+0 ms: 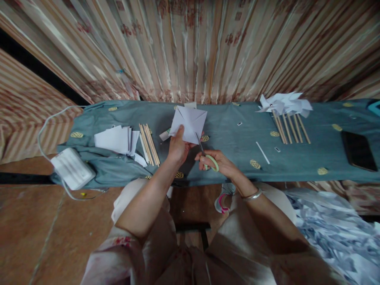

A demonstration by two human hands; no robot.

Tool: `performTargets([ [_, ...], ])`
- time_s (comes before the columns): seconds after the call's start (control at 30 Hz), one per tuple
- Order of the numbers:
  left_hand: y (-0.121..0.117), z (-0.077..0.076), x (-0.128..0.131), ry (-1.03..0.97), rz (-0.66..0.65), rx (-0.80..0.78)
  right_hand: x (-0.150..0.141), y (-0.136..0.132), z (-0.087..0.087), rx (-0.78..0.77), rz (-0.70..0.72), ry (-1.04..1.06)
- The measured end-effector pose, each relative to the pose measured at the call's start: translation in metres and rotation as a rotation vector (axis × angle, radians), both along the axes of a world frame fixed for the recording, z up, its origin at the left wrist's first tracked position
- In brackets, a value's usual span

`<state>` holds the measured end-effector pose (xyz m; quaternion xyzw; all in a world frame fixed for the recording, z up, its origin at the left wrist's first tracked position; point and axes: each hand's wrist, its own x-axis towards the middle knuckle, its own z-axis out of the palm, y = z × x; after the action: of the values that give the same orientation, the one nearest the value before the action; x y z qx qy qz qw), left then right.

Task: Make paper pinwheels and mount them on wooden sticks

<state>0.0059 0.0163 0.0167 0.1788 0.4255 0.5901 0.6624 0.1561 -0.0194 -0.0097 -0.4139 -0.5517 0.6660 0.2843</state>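
Note:
A white square of paper with slits running in from its upper corners is held over the table by my left hand, thumb on top and fingers beneath. My right hand grips scissors with light green handles. Their blades meet the paper near its lower right corner. Behind the square, part of a pale slip shows at the table's back. Another small printed piece lies left of the square, partly covered.
Thin wooden sticks and stacked white paper lie at left, near a white power strip with a cable. Paper pinwheels on sticks, a narrow paper strip and a dark phone lie at right on the green cloth.

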Motion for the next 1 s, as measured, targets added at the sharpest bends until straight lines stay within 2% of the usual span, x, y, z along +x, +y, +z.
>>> performTargets([
  [0.77, -0.0015, 0.0017, -0.0018, -0.023, -0.007, 0.002, -0.0013, 0.0025, -0.0004, -0.039, -0.009, -0.016],
  [1.0, -0.0009, 0.0022, -0.0022, -0.04, 0.005, -0.019, -0.0032, 0.0032, -0.0045, -0.092, -0.043, 0.01],
])
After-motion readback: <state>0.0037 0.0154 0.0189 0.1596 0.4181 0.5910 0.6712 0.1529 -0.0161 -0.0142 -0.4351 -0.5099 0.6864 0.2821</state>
